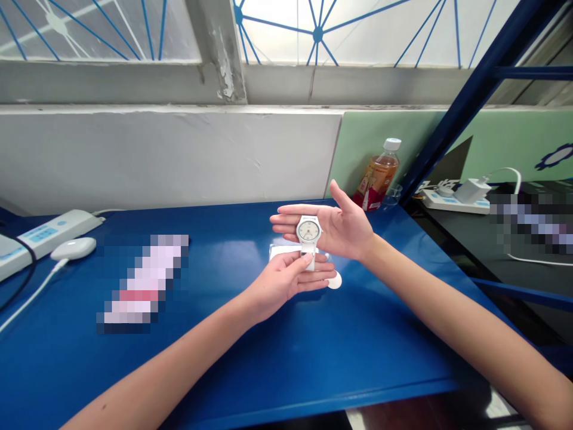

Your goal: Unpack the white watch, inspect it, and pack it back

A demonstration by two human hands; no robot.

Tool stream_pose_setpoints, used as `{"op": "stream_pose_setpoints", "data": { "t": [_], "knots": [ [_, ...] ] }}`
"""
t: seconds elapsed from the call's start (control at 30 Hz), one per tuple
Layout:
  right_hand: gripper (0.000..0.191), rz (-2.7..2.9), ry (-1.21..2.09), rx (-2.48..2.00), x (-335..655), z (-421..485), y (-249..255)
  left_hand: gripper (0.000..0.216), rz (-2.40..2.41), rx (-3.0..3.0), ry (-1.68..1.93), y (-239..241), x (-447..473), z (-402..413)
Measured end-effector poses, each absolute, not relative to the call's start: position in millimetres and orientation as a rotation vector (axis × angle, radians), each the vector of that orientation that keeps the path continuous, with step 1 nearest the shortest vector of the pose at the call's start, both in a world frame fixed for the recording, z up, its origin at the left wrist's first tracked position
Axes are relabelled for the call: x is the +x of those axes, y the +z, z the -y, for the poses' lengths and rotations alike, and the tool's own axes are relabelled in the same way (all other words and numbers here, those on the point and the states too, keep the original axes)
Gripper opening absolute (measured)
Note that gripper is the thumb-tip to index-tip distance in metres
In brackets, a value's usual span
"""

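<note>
A white wristwatch (308,230) with a round pale dial faces up above the blue desk. My left hand (286,278) pinches its white strap, the thumb pressed on the lower end and the fingers beneath. Behind the watch, my right hand (342,230) is spread flat, palm up and thumb raised. The watch head overlaps its fingers; whether they touch I cannot tell. Partly hidden under both hands is a white object (274,251) of unclear kind. A small white disc (335,280) lies beside my left fingertips.
On the blue desk (233,370), a blurred-out phone-like slab (145,280) lies left of the hands. Further left are a white power strip (49,239) and a white puck with a cable (74,248). A drink bottle (378,176) stands at the back right, near a blue metal post (447,125).
</note>
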State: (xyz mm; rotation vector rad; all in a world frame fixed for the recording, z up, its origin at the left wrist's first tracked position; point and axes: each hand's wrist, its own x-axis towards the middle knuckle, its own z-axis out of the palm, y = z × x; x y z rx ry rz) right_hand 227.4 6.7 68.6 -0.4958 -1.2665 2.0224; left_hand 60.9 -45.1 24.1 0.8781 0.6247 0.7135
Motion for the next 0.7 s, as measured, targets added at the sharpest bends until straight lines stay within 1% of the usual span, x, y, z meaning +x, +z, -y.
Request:
{"op": "stream_pose_setpoints", "data": {
  "t": [0.2, 0.57, 0.7],
  "knots": [
    [0.079, 1.264, 2.037, -0.459, 227.9, -7.1, 67.5, 0.03, -0.59, 0.836, 0.752, 24.6, 61.2, 45.1],
    [0.077, 1.236, 2.069, -0.478, 227.6, -6.0, 66.9, 0.038, -0.612, 0.884, 0.677, 25.0, 60.2, 46.7],
    [0.073, 1.223, 2.011, -0.484, 224.7, -6.6, 64.5, 0.04, -0.629, 0.984, 0.747, 26.9, 58.1, 42.9]
  ]
}}
